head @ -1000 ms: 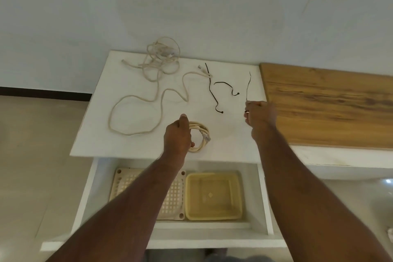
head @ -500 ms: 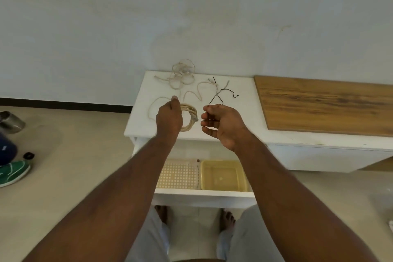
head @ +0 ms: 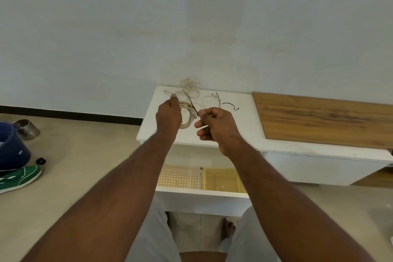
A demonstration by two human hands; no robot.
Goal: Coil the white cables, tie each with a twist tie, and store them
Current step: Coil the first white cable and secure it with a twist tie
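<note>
Left hand (head: 169, 116) wrapped around the near-left side of the coiled cable (head: 188, 115), holding it up over the front-left part of the white tabletop (head: 229, 134), loop facing roughly toward the camera. Right hand (head: 214, 127) just beside it on the right, thumb and forefinger pinching a dark twist tie (head: 193, 106), other fingers loosely curled under. Key bit for the next move: tie runs diagonally up and to the left from the right fingertips, crossing the right side of the coil, so its long axis lies pretty much across the strands rather than along them. Looks like the wrap-around is just starting, though hard to tell if the tie actually touches the cable or only passes in front of it. Right hand clearly the nearer one to the tie's free end; left only needs to hold the loop steady. Further back on the top, a loose tangle of white cable (head: 190, 87) not yet coiled, plus two spare dark ties (head: 230, 105) off to the right, well apart from the hands. Wooden board (head: 323, 119) beyond that. Open drawer (head: 202, 195) below with a perforated tray (head: 180, 178) and a yellow bin (head: 221, 179), probably the storage spot. Nothing between the hands and the coil, only that loose cable close behind.
</note>
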